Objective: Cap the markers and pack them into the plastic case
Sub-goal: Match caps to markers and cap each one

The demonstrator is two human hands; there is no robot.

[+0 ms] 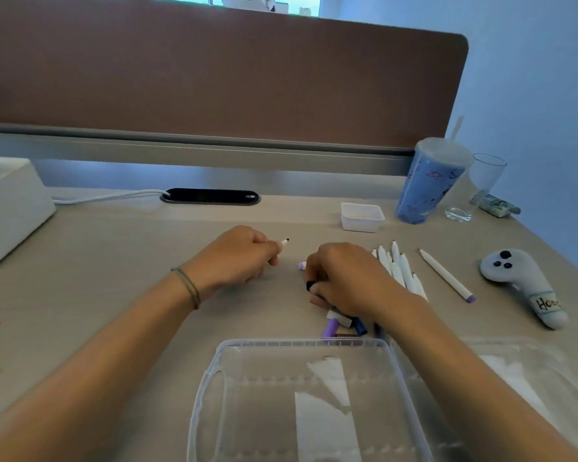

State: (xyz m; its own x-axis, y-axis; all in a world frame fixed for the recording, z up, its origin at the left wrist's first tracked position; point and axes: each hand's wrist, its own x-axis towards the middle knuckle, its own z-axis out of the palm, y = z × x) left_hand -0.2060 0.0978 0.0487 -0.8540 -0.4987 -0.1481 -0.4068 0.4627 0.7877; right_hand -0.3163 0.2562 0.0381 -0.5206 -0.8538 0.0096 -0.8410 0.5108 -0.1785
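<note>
Head view: left hand (237,258) grips one uncapped marker (285,242), right hand (344,278) pinches one black cap (310,286)

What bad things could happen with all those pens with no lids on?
The left hand holds an uncapped marker with its dark tip bare, so it might mark the desk or skin. The loose caps lie right beside the plastic case under the right hand, so a nudge could roll them away. Uncapped markers left waiting may dry out.
</note>
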